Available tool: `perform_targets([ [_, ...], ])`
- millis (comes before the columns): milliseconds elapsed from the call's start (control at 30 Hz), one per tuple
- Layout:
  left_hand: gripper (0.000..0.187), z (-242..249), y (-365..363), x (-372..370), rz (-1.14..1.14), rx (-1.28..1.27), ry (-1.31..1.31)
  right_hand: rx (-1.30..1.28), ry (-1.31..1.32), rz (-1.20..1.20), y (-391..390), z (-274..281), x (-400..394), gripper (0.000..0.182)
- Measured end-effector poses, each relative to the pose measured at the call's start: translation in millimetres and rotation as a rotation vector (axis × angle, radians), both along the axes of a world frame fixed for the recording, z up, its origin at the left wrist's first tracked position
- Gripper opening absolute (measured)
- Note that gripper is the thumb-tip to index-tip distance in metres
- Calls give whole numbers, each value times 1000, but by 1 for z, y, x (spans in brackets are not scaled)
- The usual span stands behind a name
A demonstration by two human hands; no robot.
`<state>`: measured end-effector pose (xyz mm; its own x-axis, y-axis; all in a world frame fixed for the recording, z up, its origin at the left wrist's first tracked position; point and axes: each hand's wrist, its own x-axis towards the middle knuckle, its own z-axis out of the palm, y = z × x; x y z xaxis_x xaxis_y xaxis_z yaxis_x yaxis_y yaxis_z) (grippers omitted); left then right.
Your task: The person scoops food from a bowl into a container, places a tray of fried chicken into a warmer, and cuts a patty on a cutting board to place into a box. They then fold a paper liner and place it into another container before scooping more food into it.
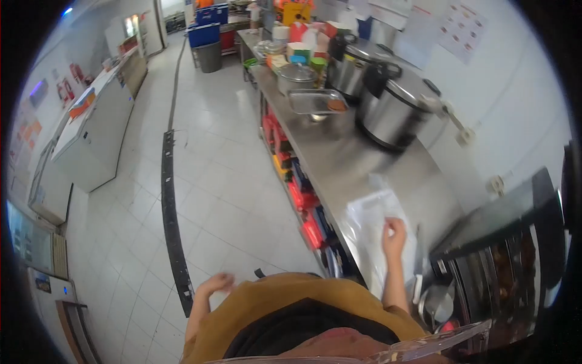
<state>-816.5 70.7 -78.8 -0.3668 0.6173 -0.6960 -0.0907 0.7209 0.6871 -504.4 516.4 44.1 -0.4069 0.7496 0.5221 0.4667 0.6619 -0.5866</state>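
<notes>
A long steel counter [339,151] carries, from near to far, a thin see-through plastic sheet [365,219], a white-handled knife [418,287] beside it, two large cookers [391,118], a shallow tray [312,104] and a lidded pot [294,84].

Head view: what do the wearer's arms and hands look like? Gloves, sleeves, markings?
The left hand and right hand both look gloveless. Forearms are uncovered beyond a loose mustard-brown top, with black cloth over its front. No watch, cable or marking visible; the hands are too blurred to rule out a ring.
</notes>
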Motion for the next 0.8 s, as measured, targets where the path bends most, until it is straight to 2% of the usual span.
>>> perform_targets([
  [33, 31, -20, 25, -26, 68, 231, -38, 8, 65, 85, -24, 13, -47, 16],
  [100, 33, 56, 111, -50, 34, 491, 405, 64, 64, 332, -65, 39, -140, 29],
  [133, 28, 98, 149, -57, 82, 625, 397, 82, 56, 419, -75, 45, -179, 33],
  [233, 27, 161, 236, -96, 142, 1013, 518, 172, 124, 689, -68, 51, -275, 34],
  [300, 26, 174, 278, -141, 214, 1027, 610, 269, 133, 807, -47, 52, -335, 35],
  [333, 26, 174, 294, -164, 256, 1034, 658, 208, 131, 793, -36, 47, -362, 35],
  [400, 24, 175, 315, -217, 183, 1034, 994, 95, 128, 771, -10, 40, -418, 35],
  [433, 24, 179, 328, -245, 142, 1029, 1166, -100, 173, 756, 4, 42, -449, 36],
  [533, 22, 180, 361, -315, -21, 973, 1325, -739, 368, 740, 42, 42, -536, 39],
  [567, 24, 180, 371, -337, -72, 954, 1417, -965, 488, 763, 61, 34, -569, 41],
  [633, 27, 182, 392, -377, -165, 918, 1590, -1330, 863, 772, 77, 52, -624, 41],
  [733, 30, 179, 424, -429, 155, 898, 1495, -1675, 990, 1026, 98, 65, -689, 36],
  [800, 32, 183, 447, -461, 349, 981, 1577, -1258, 867, 947, 102, 85, -724, 31],
])
